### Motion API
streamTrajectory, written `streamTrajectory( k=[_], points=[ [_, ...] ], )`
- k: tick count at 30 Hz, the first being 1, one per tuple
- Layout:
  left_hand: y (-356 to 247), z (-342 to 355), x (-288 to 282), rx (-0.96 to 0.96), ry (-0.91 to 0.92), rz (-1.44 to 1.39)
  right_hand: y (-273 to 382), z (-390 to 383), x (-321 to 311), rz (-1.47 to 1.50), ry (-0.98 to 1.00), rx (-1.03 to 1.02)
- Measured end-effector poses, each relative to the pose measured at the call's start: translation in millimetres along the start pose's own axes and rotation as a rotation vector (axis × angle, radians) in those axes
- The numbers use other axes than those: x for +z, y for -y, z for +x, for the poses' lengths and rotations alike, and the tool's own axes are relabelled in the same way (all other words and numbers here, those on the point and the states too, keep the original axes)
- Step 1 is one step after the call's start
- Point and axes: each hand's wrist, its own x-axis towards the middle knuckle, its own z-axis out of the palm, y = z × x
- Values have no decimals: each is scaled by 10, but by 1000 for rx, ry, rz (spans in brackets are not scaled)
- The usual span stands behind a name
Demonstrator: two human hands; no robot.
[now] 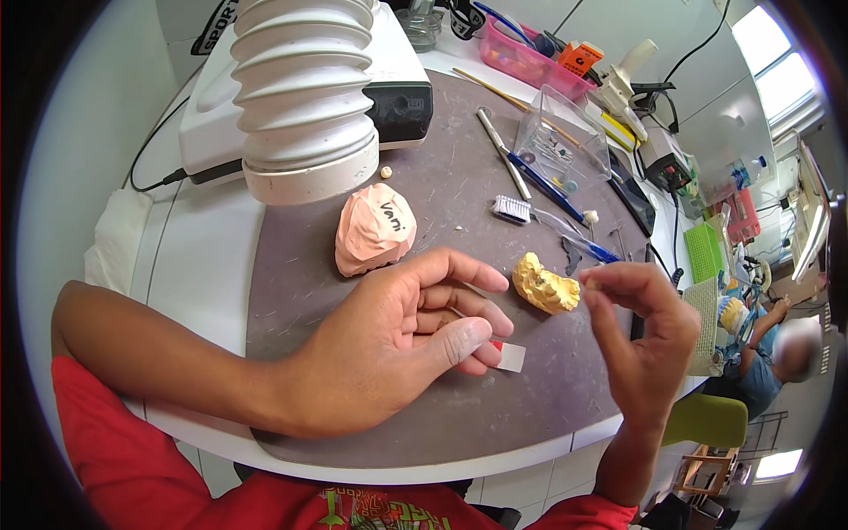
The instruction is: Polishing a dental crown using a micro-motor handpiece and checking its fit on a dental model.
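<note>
My left hand [389, 331] is over the grey-brown mat, palm turned inward. Its fingers are loosely curved and apart from the thumb. A small red and white piece of paper [511, 357] shows by its lower fingertips; whether they touch it I cannot tell. My right hand [649, 331] is raised at the right, thumb and index finger pinched together; anything between them is too small to make out. Just left of that pinch, a yellow dental cast [545, 284] lies on the mat. Beyond my left hand sits a pink plaster block [375, 230] with handwriting on it.
A white ribbed suction hose [305, 88] hangs at the upper left. A white-bristled brush [512, 209], a metal handpiece-like tool [503, 155] and a clear box [561, 132] lie farther back. A pink basket [530, 57] stands behind. At far right, another person [768, 353] sits working.
</note>
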Motion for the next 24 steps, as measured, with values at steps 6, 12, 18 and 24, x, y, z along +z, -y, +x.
streamTrajectory(
  k=[6,12,18,24],
  points=[
    [31,-10,-2,12,5,-2,-35,29,69,-124,82,-33],
    [40,-8,-16,8,54,18,-70,90,99,43,228,181],
    [27,-11,-7,-12,66,4,-58,107,133,51,209,176],
    [28,-20,-26,-34,77,-25,-13,142,155,2,238,177]
  ],
)
